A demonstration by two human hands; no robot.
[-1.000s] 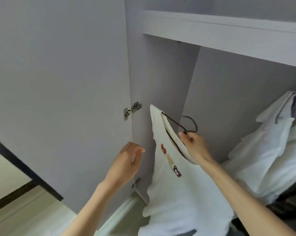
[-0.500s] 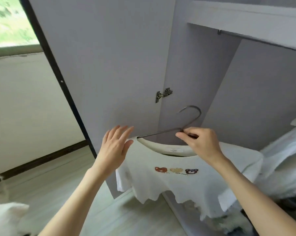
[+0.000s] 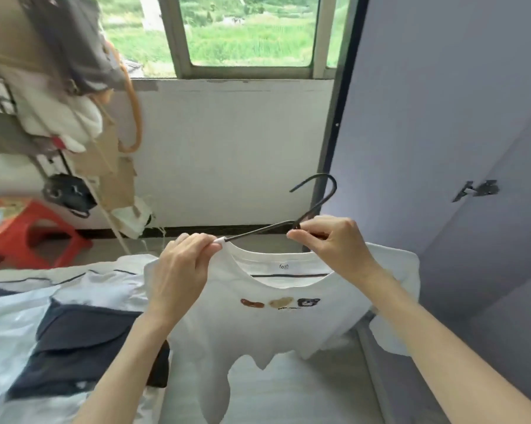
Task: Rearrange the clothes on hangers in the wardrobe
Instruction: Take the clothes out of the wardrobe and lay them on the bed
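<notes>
- Green fields show through the window (image 3: 249, 29) at the top of the frame, with a grey wardrobe door (image 3: 441, 117) standing open along the right edge; a second ago the view was filled by the wardrobe's interior, so the person has turned away from it.
- White T-shirt (image 3: 273, 319) on its dark wire hanger (image 3: 316, 203), edge-on inside the wardrobe a second ago, now hangs face-on at centre frame, out in the room over pale flooring; judged from this, the garment has been taken out for repositioning and is not yet rehung.
- Left hand (image 3: 178, 270), which hovered free with straight fingers half a second ago, now pinches the collar at the shirt's shoulder, thumb and fingers closed together on the cloth where the hanger's arm enters it.
- Right hand (image 3: 334, 243) keeps its pinch on the hanger's neck just below the hook, fingers curled tight round the wire.
- Lower left, folded clothes (image 3: 74, 338) in white and navy lie on a surface; a red stool (image 3: 22, 234) stands at mid-left.
</notes>
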